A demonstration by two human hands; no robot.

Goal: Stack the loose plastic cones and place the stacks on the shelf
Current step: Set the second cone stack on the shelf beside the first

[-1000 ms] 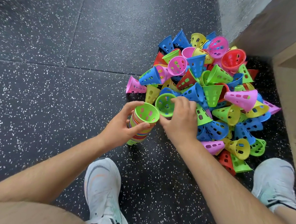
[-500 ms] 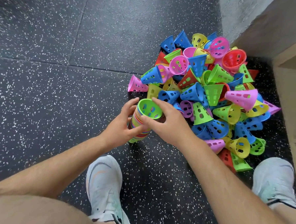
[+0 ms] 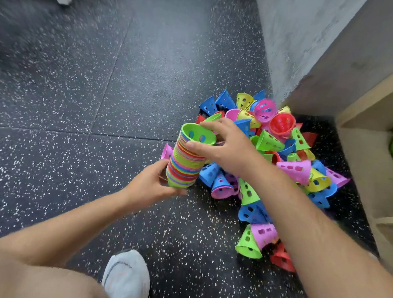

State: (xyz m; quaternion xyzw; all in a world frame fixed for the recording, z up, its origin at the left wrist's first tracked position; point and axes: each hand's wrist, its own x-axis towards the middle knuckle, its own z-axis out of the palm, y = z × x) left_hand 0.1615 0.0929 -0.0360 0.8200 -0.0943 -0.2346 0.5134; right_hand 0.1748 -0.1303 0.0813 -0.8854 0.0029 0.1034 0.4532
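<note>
Multicoloured cone stack [image 3: 187, 162] gripped between left hand [image 3: 152, 185] below, right hand [image 3: 225, 148] atop.

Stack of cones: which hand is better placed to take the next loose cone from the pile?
Right, probably. The right hand grips only the top of the stack and is nearest the pile; the left hand holds the stack at its base.

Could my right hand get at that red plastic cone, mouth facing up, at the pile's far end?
Probably yes. The red plastic cone lies uppermost with nothing over it, just beyond the right hand, which would first have to release the multicoloured cone stack.
</note>
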